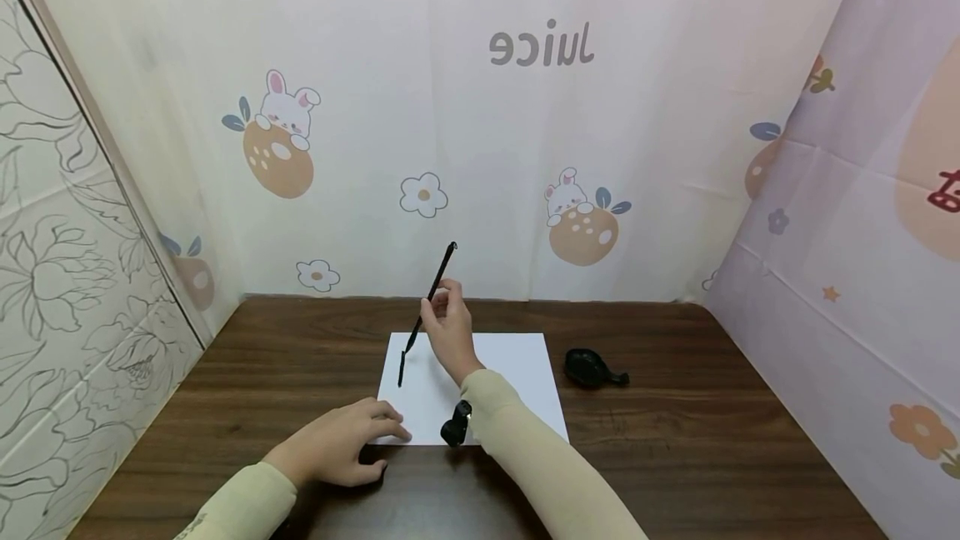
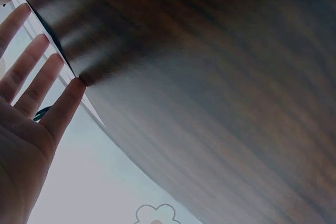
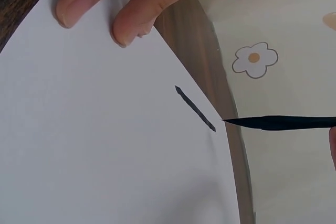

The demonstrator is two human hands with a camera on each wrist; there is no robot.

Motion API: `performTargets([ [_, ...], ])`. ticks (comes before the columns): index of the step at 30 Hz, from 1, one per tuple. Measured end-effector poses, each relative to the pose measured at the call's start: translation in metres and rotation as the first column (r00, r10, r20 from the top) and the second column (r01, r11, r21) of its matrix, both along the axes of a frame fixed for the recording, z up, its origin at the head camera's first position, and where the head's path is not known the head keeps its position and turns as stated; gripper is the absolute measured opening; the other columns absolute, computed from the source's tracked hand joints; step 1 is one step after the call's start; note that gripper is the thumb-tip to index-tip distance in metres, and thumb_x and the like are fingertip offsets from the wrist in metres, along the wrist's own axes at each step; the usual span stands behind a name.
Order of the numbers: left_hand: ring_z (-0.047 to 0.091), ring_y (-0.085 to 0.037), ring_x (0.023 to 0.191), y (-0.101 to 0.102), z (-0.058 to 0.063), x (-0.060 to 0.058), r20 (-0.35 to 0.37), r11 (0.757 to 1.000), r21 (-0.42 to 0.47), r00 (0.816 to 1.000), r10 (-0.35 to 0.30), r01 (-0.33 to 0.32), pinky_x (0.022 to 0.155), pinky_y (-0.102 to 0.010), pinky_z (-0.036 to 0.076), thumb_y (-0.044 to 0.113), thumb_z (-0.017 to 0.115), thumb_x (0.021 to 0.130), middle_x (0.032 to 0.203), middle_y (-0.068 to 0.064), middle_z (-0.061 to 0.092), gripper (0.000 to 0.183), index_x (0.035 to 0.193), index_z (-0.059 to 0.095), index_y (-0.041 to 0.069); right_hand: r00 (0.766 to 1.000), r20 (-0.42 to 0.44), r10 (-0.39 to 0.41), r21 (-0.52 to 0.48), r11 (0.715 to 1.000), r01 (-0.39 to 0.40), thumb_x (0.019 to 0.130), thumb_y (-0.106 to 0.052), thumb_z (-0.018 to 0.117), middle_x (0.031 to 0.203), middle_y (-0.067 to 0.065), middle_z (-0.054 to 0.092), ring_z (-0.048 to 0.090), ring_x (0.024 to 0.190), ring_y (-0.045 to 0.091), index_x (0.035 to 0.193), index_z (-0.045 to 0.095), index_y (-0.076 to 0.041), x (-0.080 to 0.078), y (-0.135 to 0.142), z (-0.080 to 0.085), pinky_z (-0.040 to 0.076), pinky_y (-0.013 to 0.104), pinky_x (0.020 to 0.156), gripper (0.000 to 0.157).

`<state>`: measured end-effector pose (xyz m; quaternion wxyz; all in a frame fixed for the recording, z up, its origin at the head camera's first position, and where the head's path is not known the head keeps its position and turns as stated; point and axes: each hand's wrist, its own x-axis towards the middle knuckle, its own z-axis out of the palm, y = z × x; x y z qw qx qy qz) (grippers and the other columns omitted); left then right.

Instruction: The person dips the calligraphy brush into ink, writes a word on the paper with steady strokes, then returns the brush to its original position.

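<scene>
A black writing brush (image 1: 438,280) slants up from my right hand (image 1: 450,332), which pinches its shaft between thumb and fingers. In the right wrist view the dark brush tip (image 3: 247,122) is close to the paper's edge; whether it touches cannot be told. White paper (image 1: 510,382) lies on the table, bearing one straight black stroke (image 3: 195,108) near its left side. My left hand (image 1: 345,440) rests at the paper's lower left corner, fingers extended, and its fingertips (image 2: 79,83) meet the paper's near edge in the left wrist view.
A small black dish with a short handle (image 1: 587,367) sits right of the paper. The brown wooden table (image 1: 675,440) reaches back to a printed curtain (image 1: 480,132). Another curtain (image 1: 847,215) hangs on the right, and a flower-patterned panel (image 1: 67,273) stands on the left.
</scene>
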<state>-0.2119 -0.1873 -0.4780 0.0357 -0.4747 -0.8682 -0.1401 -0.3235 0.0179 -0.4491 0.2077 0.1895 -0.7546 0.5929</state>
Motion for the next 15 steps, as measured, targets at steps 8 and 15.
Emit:
performTargets([
  [8,0.058,-0.014,0.109,0.0,-0.001,0.0,-0.013,1.0,0.005,1.0,-0.004,0.004,0.088,-0.035,0.052,0.024,0.073,0.084,0.121,0.003,0.059,0.036,0.12,0.07,0.023,1.0,0.007,-0.015,-0.016,1.0,0.015,0.103,-0.017,0.055,0.099,0.004,0.056,0.059,0.09,0.016,0.126,0.044,-0.012,-0.001,0.001,-0.01,0.054,0.029,0.075,0.027],
  [15,0.058,-0.014,0.109,0.0,0.0,0.001,-0.017,1.0,0.012,1.0,-0.005,0.005,0.088,-0.035,0.052,0.023,0.073,0.083,0.121,0.002,0.06,0.037,0.12,0.07,0.022,1.0,0.007,0.013,-0.051,0.999,-0.012,0.104,-0.016,0.053,0.102,0.007,0.053,0.061,0.092,0.019,0.129,0.042,-0.004,-0.002,0.001,-0.014,0.056,0.029,0.075,0.03],
])
